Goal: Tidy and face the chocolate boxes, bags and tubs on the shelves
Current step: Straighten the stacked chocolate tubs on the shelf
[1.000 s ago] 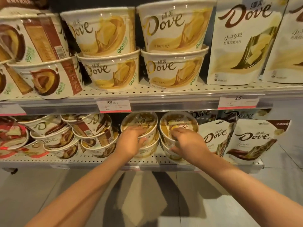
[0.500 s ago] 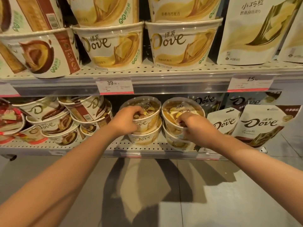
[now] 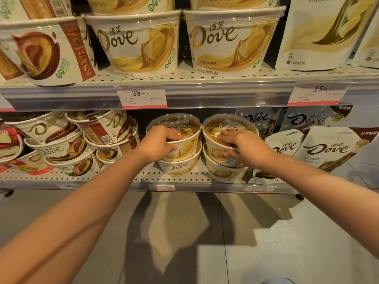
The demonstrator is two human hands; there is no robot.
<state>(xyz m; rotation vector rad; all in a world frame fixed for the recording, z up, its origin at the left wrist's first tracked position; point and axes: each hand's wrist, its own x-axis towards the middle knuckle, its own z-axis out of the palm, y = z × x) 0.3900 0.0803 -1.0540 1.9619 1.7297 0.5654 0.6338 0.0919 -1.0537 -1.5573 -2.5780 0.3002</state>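
Observation:
On the lower shelf point(image 3: 127, 182) stand two stacks of cream-and-gold Dove tubs. My left hand point(image 3: 159, 144) grips the rim of the upper left tub point(image 3: 184, 128), fingers over its clear lid. This tub sits on a lower tub point(image 3: 178, 168). My right hand point(image 3: 244, 148) clasps the upper right tub point(image 3: 217, 128), which tilts on the tub beneath it point(image 3: 222, 173). Brown-and-white Dove tubs point(image 3: 67, 144) lean in a loose pile to the left. Dove bags point(image 3: 336, 149) stand to the right.
The upper shelf point(image 3: 184, 95) holds upright gold Dove tubs point(image 3: 135, 44) facing forward, a brown tub point(image 3: 45, 52) at left and a pale bag point(image 3: 320, 31) at right. Price tags point(image 3: 142, 96) hang on the shelf edge. Grey floor tiles point(image 3: 184, 232) lie below.
The camera has moved closer and lower to the shelves. Both hands have shifted from the tubs' tops to gripping their rims, and the two upper tubs have turned slightly.

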